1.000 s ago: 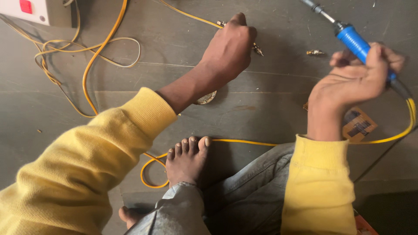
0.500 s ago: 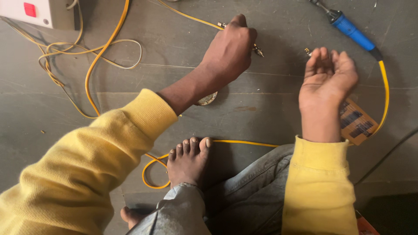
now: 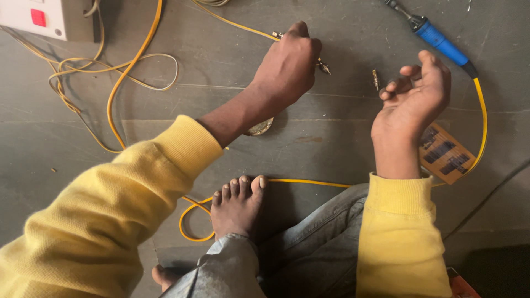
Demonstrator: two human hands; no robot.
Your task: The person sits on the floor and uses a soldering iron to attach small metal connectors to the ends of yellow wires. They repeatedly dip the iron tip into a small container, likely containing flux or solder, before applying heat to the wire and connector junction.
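My left hand (image 3: 288, 69) is closed on a thin yellow wire (image 3: 232, 22) with a small metal connector (image 3: 323, 67) sticking out past the fingers, low over the grey floor. My right hand (image 3: 415, 102) hovers with the fingers curled and apart, holding nothing, next to a small brass connector (image 3: 376, 79) lying on the floor. A blue-handled soldering iron (image 3: 436, 37) lies on the floor beyond my right hand, its yellow cord (image 3: 483, 116) curving down the right side.
A white socket box with a red switch (image 3: 34, 17) sits at top left among tangled yellow cables (image 3: 113, 83). A brown printed card (image 3: 446, 154) lies under my right wrist. A small round tin (image 3: 259, 128) sits under my left forearm. My bare foot (image 3: 237, 204) rests on a yellow cable.
One second ago my right hand held the blue soldering iron. It has set the iron down on the floor and moved left, now curled beside the small brass connector. The left hand stayed put.
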